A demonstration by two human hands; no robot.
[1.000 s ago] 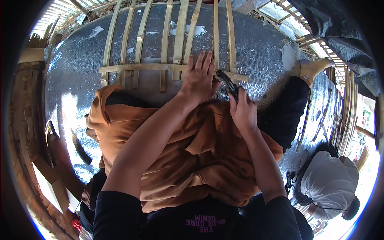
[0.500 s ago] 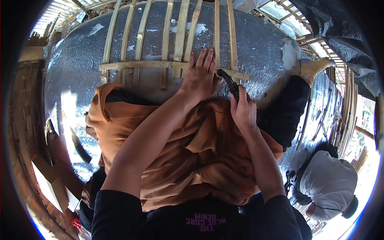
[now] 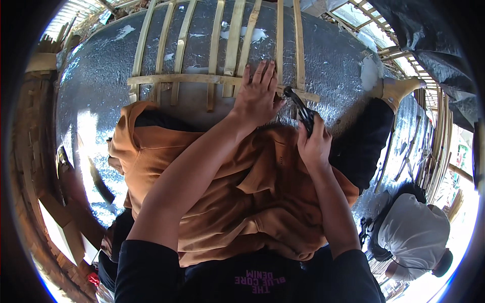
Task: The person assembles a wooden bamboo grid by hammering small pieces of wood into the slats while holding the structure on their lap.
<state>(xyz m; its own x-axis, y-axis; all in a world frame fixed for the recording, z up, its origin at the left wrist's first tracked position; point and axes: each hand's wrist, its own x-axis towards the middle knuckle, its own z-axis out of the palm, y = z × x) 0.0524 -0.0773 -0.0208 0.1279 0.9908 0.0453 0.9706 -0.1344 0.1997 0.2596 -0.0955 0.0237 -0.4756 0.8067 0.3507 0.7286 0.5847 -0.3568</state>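
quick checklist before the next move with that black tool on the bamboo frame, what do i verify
1. Left hand steadies the work: ok, it lies flat with fingers spread over the crosspiece of the bamboo lattice.
2. Right hand has a firm hold on the black tool: ok, the fist is closed round its handles.
3. Tool tip is at the joint: ok, it meets the crosspiece just right of the left hand.
4. Left fingers are out of the tool's way: not ok, they sit very close to the tip.
5. What the tip grips: cannot tell, too small.
6. Person in the white shirt is apart from the work: ok, crouched well off at lower right.
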